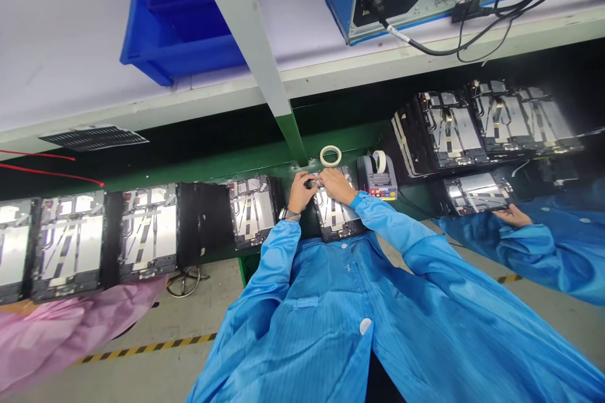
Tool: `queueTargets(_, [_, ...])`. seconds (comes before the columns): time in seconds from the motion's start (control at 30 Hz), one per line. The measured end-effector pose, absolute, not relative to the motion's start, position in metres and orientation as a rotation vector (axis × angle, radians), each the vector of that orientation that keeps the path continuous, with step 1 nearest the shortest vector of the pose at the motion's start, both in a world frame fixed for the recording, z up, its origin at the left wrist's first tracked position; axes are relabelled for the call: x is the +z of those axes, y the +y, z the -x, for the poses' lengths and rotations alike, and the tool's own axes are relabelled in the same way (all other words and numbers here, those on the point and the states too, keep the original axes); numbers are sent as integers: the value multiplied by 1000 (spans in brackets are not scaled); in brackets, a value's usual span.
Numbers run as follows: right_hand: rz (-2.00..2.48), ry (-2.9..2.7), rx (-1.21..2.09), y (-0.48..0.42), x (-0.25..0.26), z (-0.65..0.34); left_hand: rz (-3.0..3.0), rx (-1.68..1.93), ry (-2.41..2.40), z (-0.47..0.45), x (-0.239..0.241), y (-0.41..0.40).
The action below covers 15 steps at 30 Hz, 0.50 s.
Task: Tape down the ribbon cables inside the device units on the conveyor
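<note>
While both hands work close together on the green worktop [246, 167], the left hand [299, 192] curls into a clenched grip around a small dark part [309, 184], too small and too covered by the fingers to identify. The right hand [336, 186] sits just beside it, fingertips bent down at the far end of a metal-backed device panel [335, 217]; whether that grip is closed on anything, I cannot tell.

The panel lies flat on the worktop directly in front of the person, its inner face up, with strips and small boards exposed. It looks stiff but thin, with some weight in its metal, while the strips seem fragile. The safest hold would likely be on the dark outer frame, with fingers kept off the strips. The small dark part looks light and fiddly, suited to a fingertip pinch.

Just beyond the hands stands a roll of masking tape [330, 155], with a tape dispenser [377, 179] near the right hand. A row of similar panels [253, 211] runs off to the left. To the right, a co-worker's hand [513, 217] rests on another panel [477, 194]. A blue plastic bin [182, 28] sits on the shelf above.
</note>
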State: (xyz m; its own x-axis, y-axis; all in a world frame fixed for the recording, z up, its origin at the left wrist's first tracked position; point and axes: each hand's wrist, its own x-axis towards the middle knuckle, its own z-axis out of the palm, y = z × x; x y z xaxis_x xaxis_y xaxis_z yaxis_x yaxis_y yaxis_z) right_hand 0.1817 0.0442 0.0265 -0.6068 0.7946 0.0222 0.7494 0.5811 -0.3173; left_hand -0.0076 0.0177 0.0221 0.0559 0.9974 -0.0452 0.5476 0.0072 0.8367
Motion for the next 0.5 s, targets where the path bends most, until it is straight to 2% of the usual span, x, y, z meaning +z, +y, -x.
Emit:
queueTargets(0.2, [1292, -2531, 496, 43, 33, -186, -1836, 638, 1513, 13, 36, 36])
queueTargets(0.37, [1282, -2439, 532, 45, 41, -189, -1570, 841, 1350, 21, 24, 34])
queueTargets(0.5, [1265, -2528, 498, 51, 47, -188, -1413, 967, 1421, 18, 11, 16])
